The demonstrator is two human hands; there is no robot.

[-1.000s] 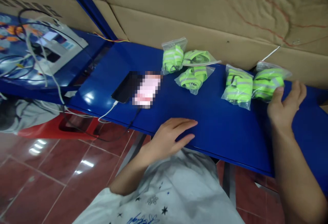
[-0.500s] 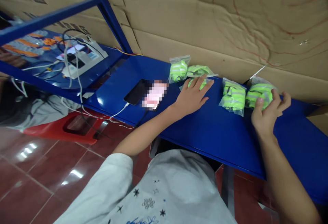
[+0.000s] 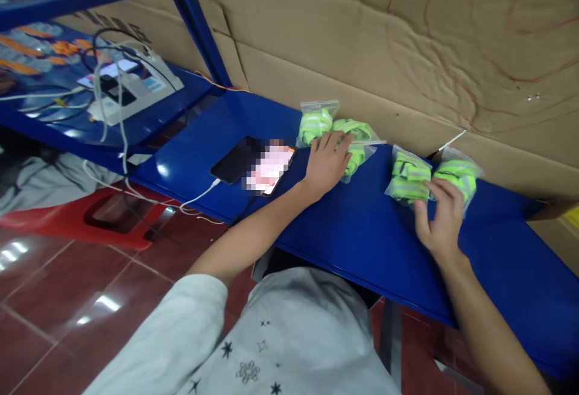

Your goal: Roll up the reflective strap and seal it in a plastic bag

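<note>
Several clear zip bags of folded neon-green fabric with silver reflective stripes lie in two groups on the blue table (image 3: 362, 232). My left hand (image 3: 328, 163) rests palm down, fingers loosely spread, over the left group; it partly covers a left bag (image 3: 315, 123), a rear bag (image 3: 353, 128) and a front bag (image 3: 356, 158). At the right group, my right hand (image 3: 441, 217) is half curled with thumb and fingers apart. Its fingertips are at the near edges of one bag (image 3: 409, 175) and its right neighbour (image 3: 459, 175); whether they touch is unclear. Neither hand grips a bag.
Left of my left hand lie a black phone (image 3: 235, 160) on a white cable and a phone with a lit, blurred screen (image 3: 271, 169). A power strip (image 3: 140, 90) with tangled cables sits farther left. Cardboard (image 3: 316, 39) walls the back. A red stool (image 3: 113, 217) stands below.
My left hand has moved slightly left, uncovering more of the front bag. My right hand has shifted left and down, toward the gap between the two right bags. The view has shifted a little.
</note>
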